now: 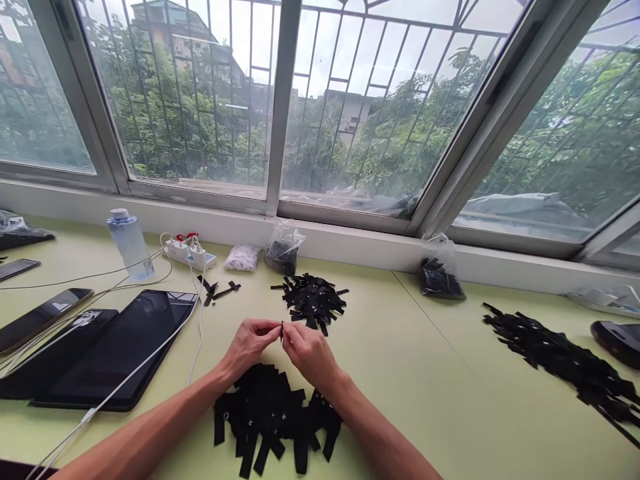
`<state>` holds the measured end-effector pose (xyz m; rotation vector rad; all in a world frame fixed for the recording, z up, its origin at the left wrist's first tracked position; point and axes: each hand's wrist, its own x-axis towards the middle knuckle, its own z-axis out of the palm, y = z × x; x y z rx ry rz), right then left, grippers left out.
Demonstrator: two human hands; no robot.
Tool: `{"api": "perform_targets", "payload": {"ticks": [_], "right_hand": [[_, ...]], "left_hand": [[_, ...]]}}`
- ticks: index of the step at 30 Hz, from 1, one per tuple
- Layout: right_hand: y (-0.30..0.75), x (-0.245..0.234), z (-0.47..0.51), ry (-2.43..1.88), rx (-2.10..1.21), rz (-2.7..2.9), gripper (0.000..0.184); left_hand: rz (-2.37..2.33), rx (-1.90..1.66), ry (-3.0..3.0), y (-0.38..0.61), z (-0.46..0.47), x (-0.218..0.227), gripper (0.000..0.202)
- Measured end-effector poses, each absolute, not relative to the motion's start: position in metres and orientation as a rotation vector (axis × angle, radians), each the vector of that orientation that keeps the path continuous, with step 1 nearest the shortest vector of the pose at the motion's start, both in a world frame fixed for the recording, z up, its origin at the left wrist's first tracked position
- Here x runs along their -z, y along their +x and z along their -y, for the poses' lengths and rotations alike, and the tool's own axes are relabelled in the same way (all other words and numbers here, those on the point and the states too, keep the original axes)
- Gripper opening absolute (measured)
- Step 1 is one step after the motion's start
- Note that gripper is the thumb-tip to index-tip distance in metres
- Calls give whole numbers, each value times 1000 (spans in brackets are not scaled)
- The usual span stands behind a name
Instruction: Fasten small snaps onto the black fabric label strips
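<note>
My left hand point(251, 343) and my right hand point(311, 352) meet over the table, thumbs and fingertips pinched together. Between them is a small black strip point(282, 332), seen edge-on and mostly covered by the fingers. Just below my wrists lies a large heap of black strips point(273, 407), some with small shiny metal or pale round spots. Beyond my fingertips sits a second, smaller pile of similar strips point(314, 298).
On the left are a dark tablet point(125, 347), phones point(45, 317), white cables, a water bottle point(131, 245) and a power strip point(190, 253). Clear bags point(283, 253) stand along the window ledge. More black strips point(560, 357) stretch across the right of the green table point(425, 393).
</note>
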<state>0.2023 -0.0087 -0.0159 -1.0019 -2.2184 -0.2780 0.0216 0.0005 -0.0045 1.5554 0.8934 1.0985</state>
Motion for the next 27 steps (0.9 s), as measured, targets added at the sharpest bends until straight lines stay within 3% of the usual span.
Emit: {"api": "perform_targets", "payload": {"ticks": [27], "right_hand": [[213, 37, -7, -715, 352, 2262, 23]], "left_hand": [[-957, -1081, 1492, 22, 1, 5, 29]]}}
